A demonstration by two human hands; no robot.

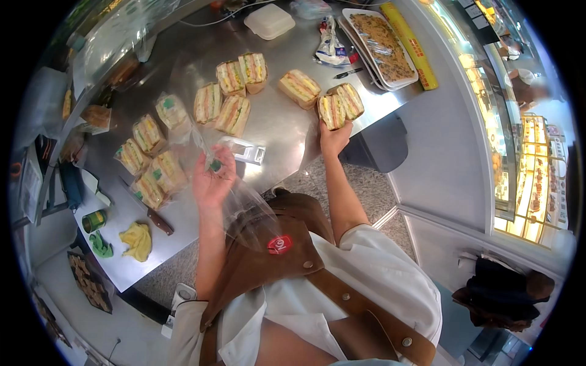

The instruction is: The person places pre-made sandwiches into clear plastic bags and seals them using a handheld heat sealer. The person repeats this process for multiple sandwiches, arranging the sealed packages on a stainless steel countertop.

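Note:
My left hand point(214, 176) holds a clear plastic bag point(247, 210) with a green mark on it; the bag hangs down in front of my apron. Over at the right of the steel table, my right hand point(335, 136) grips the near one of two paper-wrapped sandwich halves point(331, 111). The other half point(349, 99) stands against it, and a single sandwich half point(300, 88) lies just to their left. Several unbagged halves point(232, 114) are grouped mid-table. Bagged sandwiches point(158, 169) with green marks sit left of my left hand. A white dispenser-like object point(247, 151) is partly behind that hand.
A brown-handled knife point(158, 222) lies near the front edge, beside a yellow cloth point(136, 241) and a green can point(94, 221). Farther back are a white clamshell box point(269, 21), a black marker point(348, 73) and a tray of crumb-topped food point(382, 45). A dark bin point(380, 142) stands at right.

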